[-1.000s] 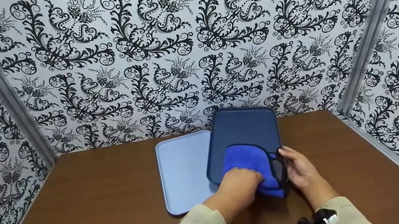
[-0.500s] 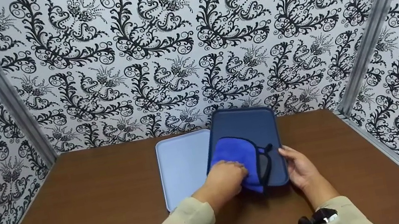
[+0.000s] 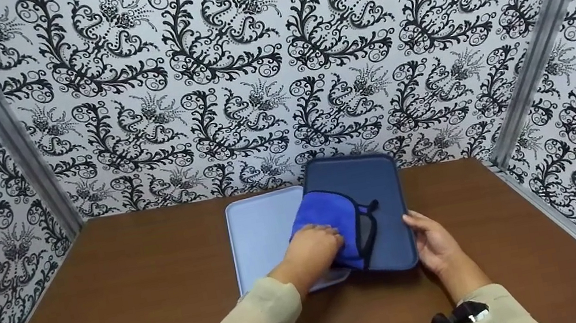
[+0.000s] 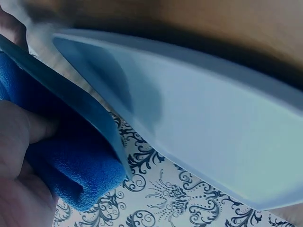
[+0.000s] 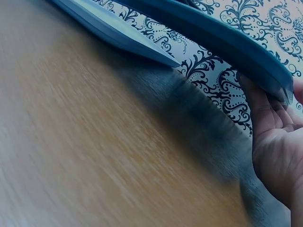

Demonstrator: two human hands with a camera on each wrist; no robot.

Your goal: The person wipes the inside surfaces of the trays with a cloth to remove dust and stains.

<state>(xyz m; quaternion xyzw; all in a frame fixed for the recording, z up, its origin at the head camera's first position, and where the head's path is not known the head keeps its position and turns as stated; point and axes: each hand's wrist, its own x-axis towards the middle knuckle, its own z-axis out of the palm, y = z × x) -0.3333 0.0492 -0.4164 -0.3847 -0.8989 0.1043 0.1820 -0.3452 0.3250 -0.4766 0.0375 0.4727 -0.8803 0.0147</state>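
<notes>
Black-and-white scrollwork panels (image 3: 228,48) rose along the left, right and back edges of a brown table (image 3: 138,280). Near the middle of its back edge lay a light blue tray (image 3: 256,234). Just right of that we held a dark blue tray (image 3: 361,178) off the tabletop, its left side overlapping the light one as the head camera saw it.

Our right hand (image 3: 436,246) had the dark tray's right rim pinched between thumb and fingers. Our left hand (image 3: 313,248) had its fingers bent over a blue cloth (image 3: 325,208), gripping it in folds against the dark tray's lower left, where the cloth reached past the left rim.

We judged a wipe to be under way: cloth and dark tray were already together, while the tray's top and right side lay outside the cloth. How much of its face had been rubbed we could not tell. Neither hand touched the light tray, so far as the views showed.

For moving, we judged the broad brown stretches toward the table's left and right edges the handiest. At the back edge the panel stood close behind both trays, and the light tray would probably hamper any lowering toward the left.
</notes>
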